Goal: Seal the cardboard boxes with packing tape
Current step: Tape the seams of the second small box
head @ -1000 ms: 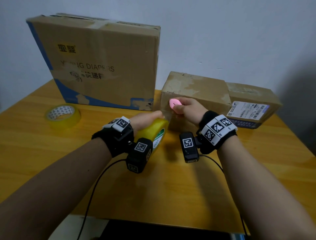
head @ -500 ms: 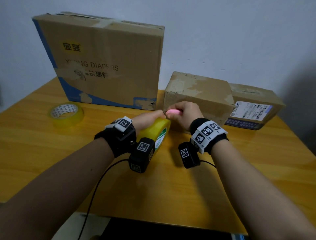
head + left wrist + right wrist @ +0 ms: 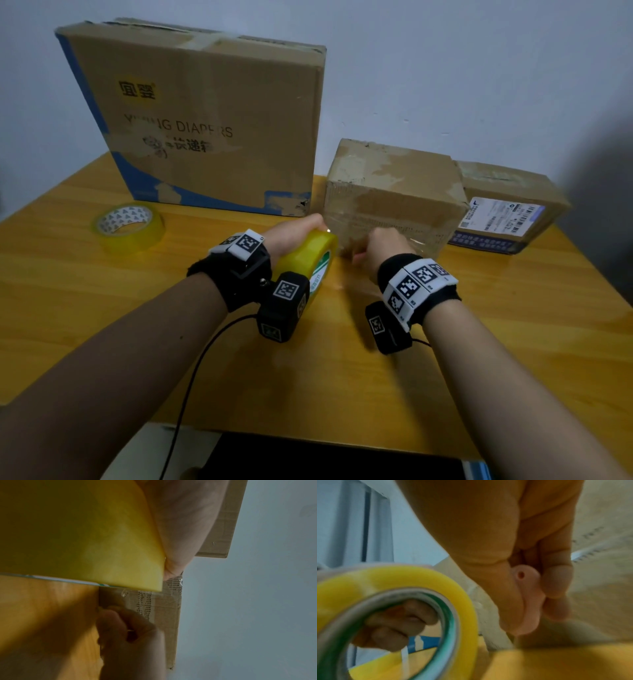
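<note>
My left hand (image 3: pixel 298 231) grips a yellow roll of packing tape (image 3: pixel 310 260), held on edge against the lower left front corner of a small worn cardboard box (image 3: pixel 394 195). In the right wrist view the left fingers curl through the tape roll's (image 3: pixel 385 601) core. My right hand (image 3: pixel 380 248) is fisted around a small pink cutter (image 3: pixel 529 597), low at the box front beside the roll. Clear tape lies over the box's (image 3: pixel 164 601) front face. The cutter's blade is hidden.
A tall diaper box (image 3: pixel 205 120) stands at the back left. A labelled parcel (image 3: pixel 507 209) sits right of the small box. A second tape roll (image 3: pixel 128 226) lies flat at the left on the wooden table (image 3: pixel 513 325). A dark object (image 3: pixel 325 459) sits at the near edge.
My right hand with the pink cutter has come down from the box's upper front to its lower front near the table. The left hand and tape roll have stayed at the box corner.
</note>
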